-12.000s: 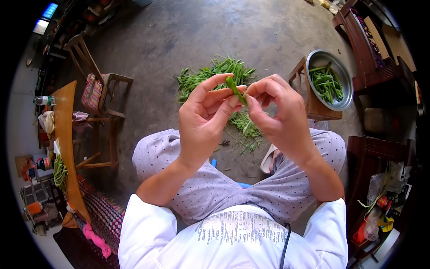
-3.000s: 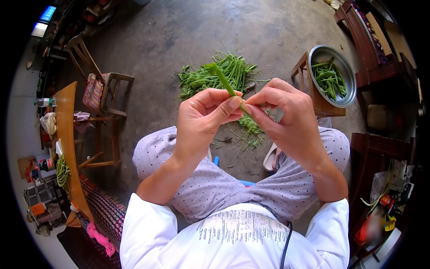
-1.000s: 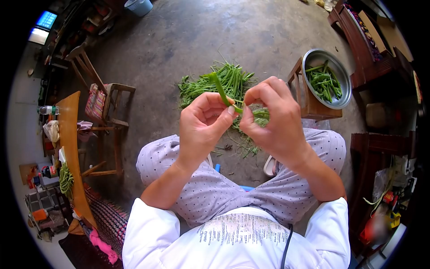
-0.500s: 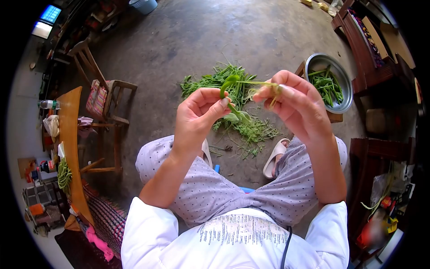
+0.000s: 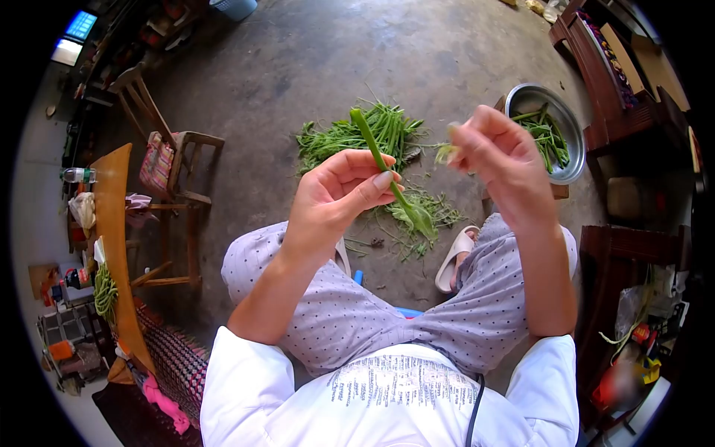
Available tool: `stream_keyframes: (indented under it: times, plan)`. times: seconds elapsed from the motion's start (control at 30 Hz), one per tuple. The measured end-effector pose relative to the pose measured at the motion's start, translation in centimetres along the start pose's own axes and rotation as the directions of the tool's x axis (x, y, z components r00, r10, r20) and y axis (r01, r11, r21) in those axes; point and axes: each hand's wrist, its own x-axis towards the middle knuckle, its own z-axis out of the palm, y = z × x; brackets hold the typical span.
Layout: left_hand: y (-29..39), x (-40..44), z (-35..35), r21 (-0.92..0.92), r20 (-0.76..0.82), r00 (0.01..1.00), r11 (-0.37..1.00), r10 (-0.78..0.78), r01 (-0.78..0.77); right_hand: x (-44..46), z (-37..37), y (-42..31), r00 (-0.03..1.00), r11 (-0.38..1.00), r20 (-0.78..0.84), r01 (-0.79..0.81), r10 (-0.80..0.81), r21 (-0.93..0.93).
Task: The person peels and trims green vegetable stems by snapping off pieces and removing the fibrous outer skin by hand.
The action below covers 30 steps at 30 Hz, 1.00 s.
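Observation:
My left hand (image 5: 346, 190) pinches a green vegetable stem (image 5: 366, 132) between thumb and fingers. The stem slants down to the right and ends in a paler, folded leaf (image 5: 419, 220). Off to the right, my right hand (image 5: 500, 160) is closed on a pale, stringy strip of peel (image 5: 446, 154), smeared by motion; a gap separates it from the stem. Beyond my left hand, a heap of green shoots (image 5: 380, 130) lies on the floor. Between my feet is a looser pile of thin trimmings (image 5: 441, 211).
A metal basin (image 5: 574, 160) with cut green stems stands at the right on a wooden support. At the left are a wooden chair (image 5: 199, 139) and a wooden table edge (image 5: 112, 223). Dark wooden furniture (image 5: 607, 112) lines the right side. My sandal (image 5: 451, 267) rests on the concrete floor.
The strip that stretched from the stem to my right hand has come off. The stem, bent before, now points straight up-left. My right hand has moved slightly right and up.

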Motion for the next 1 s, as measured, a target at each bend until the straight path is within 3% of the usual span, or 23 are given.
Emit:
stream_keyframes:
  times: [0.03, 0.17, 0.3, 0.37, 0.7, 1.0]
  plan:
    - [0.1, -0.1, 0.1, 0.001, 0.018, 1.000, 1.000, 0.004, -0.004, -0.1, 0.5, 0.1, 0.999, 0.980, -0.010, -0.033, 0.032, -0.194]
    - [0.3, -0.4, 0.5, -0.022, 0.028, 1.000, 1.000, -0.007, 0.008, -0.5, 3.1, 1.1, 0.998, 0.992, -0.053, -0.047, 0.041, -0.121]
    - [0.0, -0.4, 0.8, -0.071, 0.023, 1.000, 0.997, -0.003, 0.004, -0.7, 3.6, 2.3, 0.997, 0.966, -0.046, 0.052, -0.066, -0.252]
    - [0.0, -0.5, 0.8, -0.070, 0.024, 1.000, 0.998, 0.004, -0.002, -0.6, 3.6, 2.1, 0.995, 0.878, -0.021, 0.073, -0.095, -0.474]
    - [-0.1, -0.6, 0.7, 0.097, 0.023, 0.996, 0.991, 0.087, -0.089, -0.7, 4.4, 1.4, 0.995, 0.843, -0.044, 0.052, -0.089, -0.535]
    - [0.2, -0.7, 1.1, 0.177, 0.015, 0.995, 0.979, 0.102, -0.103, -0.7, 4.4, 1.3, 0.980, 0.734, -0.007, 0.142, -0.197, -0.664]
